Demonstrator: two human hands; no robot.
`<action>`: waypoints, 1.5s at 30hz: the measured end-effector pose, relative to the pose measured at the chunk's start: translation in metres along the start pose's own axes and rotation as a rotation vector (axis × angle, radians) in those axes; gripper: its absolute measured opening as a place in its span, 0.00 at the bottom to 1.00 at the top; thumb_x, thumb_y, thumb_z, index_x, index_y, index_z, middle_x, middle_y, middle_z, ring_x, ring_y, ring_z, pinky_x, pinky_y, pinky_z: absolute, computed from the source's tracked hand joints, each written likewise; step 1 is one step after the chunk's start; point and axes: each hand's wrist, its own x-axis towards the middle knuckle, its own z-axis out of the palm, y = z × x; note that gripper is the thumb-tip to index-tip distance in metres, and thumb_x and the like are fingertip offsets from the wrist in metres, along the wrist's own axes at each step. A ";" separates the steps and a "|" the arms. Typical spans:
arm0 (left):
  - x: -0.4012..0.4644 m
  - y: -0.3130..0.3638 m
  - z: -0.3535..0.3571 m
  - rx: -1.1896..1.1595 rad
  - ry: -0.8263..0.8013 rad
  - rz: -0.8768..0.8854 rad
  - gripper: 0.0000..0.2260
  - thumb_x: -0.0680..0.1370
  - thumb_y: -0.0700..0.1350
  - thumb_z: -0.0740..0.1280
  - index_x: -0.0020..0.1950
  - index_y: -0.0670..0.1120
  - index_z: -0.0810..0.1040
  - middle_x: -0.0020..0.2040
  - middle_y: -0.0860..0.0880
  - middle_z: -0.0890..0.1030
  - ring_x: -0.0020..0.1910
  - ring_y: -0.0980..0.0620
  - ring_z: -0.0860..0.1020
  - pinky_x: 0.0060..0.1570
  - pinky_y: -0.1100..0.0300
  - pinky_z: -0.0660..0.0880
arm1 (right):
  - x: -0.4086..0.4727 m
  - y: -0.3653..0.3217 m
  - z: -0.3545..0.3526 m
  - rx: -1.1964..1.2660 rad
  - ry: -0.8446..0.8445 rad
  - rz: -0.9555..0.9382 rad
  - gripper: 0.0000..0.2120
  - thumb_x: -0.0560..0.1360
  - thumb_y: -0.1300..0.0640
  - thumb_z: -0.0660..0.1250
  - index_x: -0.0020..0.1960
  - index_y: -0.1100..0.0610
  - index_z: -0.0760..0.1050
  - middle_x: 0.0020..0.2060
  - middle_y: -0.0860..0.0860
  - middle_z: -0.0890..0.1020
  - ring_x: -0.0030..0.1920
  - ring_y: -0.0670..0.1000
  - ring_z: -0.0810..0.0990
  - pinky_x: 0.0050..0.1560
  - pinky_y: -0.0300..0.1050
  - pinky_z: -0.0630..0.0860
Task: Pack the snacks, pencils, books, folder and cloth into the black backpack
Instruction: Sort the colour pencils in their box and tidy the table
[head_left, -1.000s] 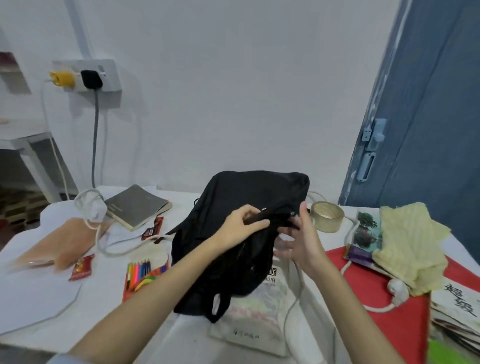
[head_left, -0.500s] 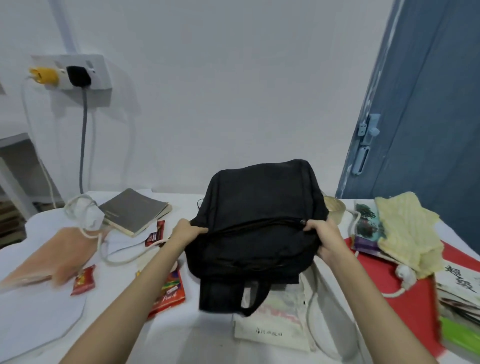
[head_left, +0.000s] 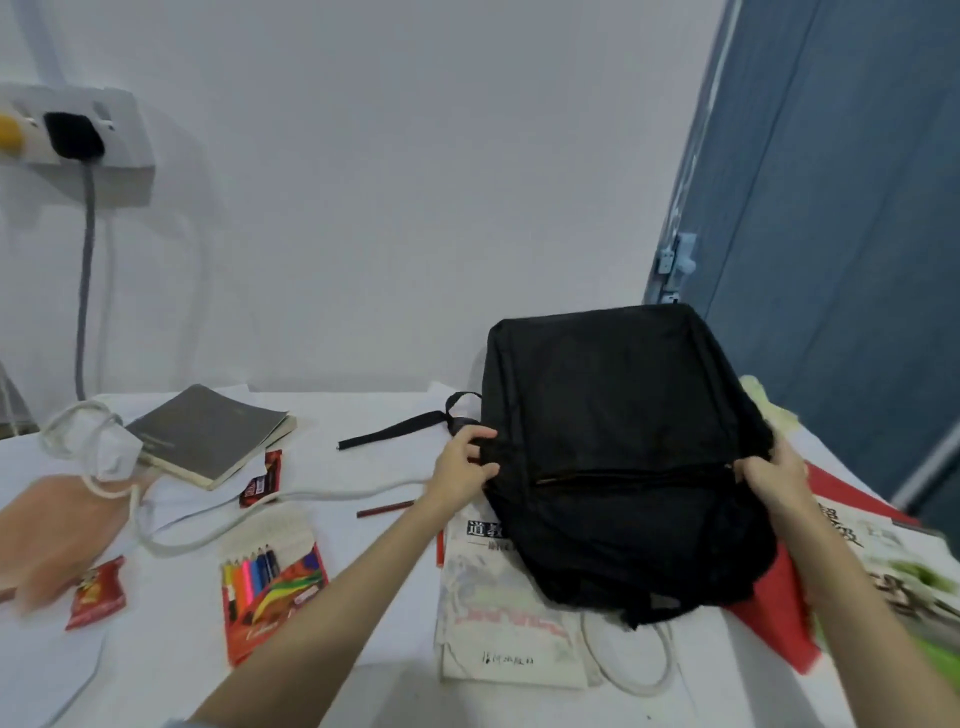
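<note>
The backpack lies on a book, with the pencils to its left.

White book below my left hand: I read "道教", the rest hidden. Book beside my right hand: characters blurred.

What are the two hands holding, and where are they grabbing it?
Both hold the backpack. The left hand grips its left edge, the right hand its right edge, level with the zipper.
</note>
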 end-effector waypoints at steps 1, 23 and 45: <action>0.001 -0.009 0.005 0.077 0.011 0.003 0.15 0.75 0.33 0.66 0.59 0.45 0.74 0.44 0.49 0.73 0.46 0.51 0.73 0.40 0.69 0.70 | 0.000 0.009 0.004 -0.059 -0.030 -0.004 0.26 0.69 0.73 0.61 0.66 0.63 0.68 0.54 0.56 0.75 0.55 0.55 0.74 0.43 0.38 0.70; -0.027 -0.077 -0.081 0.968 0.126 0.110 0.11 0.78 0.49 0.63 0.56 0.45 0.79 0.55 0.46 0.77 0.56 0.46 0.71 0.55 0.56 0.67 | -0.159 -0.005 0.204 -0.879 -0.424 -0.792 0.05 0.62 0.55 0.76 0.32 0.54 0.81 0.32 0.50 0.78 0.33 0.53 0.77 0.31 0.46 0.72; -0.065 -0.077 -0.188 0.456 0.148 -0.217 0.22 0.73 0.40 0.70 0.65 0.46 0.69 0.39 0.50 0.75 0.36 0.56 0.74 0.34 0.65 0.71 | -0.173 0.008 0.253 -0.975 -0.569 -0.716 0.17 0.74 0.67 0.57 0.60 0.57 0.72 0.59 0.53 0.73 0.57 0.57 0.73 0.52 0.46 0.69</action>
